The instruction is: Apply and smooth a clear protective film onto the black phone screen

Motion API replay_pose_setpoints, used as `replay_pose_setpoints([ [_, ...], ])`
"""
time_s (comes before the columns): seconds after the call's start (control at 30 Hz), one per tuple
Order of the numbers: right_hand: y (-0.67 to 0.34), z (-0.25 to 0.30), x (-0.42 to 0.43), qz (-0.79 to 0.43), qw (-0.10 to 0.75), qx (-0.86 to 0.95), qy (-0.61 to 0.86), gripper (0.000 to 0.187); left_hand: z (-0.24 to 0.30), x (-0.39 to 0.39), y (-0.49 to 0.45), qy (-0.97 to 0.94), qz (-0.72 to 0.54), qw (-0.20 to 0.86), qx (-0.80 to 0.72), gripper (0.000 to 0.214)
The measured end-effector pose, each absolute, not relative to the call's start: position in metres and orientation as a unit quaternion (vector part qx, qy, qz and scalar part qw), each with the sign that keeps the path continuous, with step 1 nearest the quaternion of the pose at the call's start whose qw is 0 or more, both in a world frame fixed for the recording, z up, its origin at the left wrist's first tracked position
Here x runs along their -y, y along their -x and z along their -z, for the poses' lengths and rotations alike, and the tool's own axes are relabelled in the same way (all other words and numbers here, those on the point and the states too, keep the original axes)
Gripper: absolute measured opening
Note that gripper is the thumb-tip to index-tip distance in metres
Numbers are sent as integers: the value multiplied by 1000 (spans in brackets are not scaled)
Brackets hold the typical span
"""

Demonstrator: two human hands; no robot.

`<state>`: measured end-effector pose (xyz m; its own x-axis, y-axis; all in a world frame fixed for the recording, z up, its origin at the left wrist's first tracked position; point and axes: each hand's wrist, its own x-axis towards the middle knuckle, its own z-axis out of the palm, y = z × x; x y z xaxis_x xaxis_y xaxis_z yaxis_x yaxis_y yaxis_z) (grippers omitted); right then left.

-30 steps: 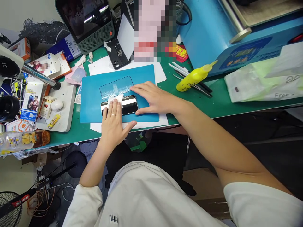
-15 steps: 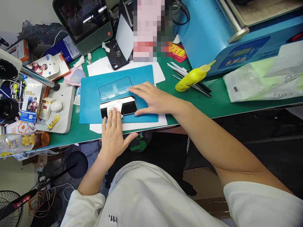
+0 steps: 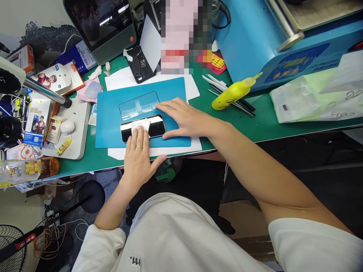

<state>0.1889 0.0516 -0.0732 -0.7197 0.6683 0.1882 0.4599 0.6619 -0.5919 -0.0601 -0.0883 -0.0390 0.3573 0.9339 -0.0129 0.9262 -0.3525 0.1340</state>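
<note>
A smartphone (image 3: 157, 127) with a dark, shiny screen lies face up on a blue mat (image 3: 109, 109). On its screen rests a white wipe (image 3: 141, 124), pressed down under the flat fingertips of my left hand (image 3: 139, 158). Those fingers are stretched out, with the thumb spread to the right. Just beyond the phone lies a clear screen protector (image 3: 138, 105) with a black border. My right hand (image 3: 185, 119) is open over the mat's right side; its thumb is at the phone's right end and its fingertips are by the protector's right edge.
At the right lie a yellow squeeze bottle (image 3: 235, 94), several thin tools and a plastic bag (image 3: 317, 96), before a large blue machine (image 3: 249, 41). A black phone part (image 3: 141, 70) and a screen device (image 3: 106, 30) stand behind. Boxes and a drink bottle (image 3: 31, 170) crowd the left.
My left hand has slid slightly to the right along the phone screen, taking the wipe with it. My right hand stays in nearly the same place.
</note>
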Motion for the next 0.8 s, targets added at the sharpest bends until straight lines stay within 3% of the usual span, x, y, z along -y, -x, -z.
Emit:
replay_pose_setpoints([
  [0.2, -189, 75, -52, -260, 200, 889, 320, 116, 39, 65, 48, -823, -50, 78, -561, 94],
  [0.57, -189, 73, -51, -263, 188, 889, 324, 119, 31, 51, 42, -812, -45, 80, -576, 63],
  [0.8, -190, 74, -51, -261, 196, 888, 324, 119, 27, 69, 48, -824, -29, 67, -562, 61],
])
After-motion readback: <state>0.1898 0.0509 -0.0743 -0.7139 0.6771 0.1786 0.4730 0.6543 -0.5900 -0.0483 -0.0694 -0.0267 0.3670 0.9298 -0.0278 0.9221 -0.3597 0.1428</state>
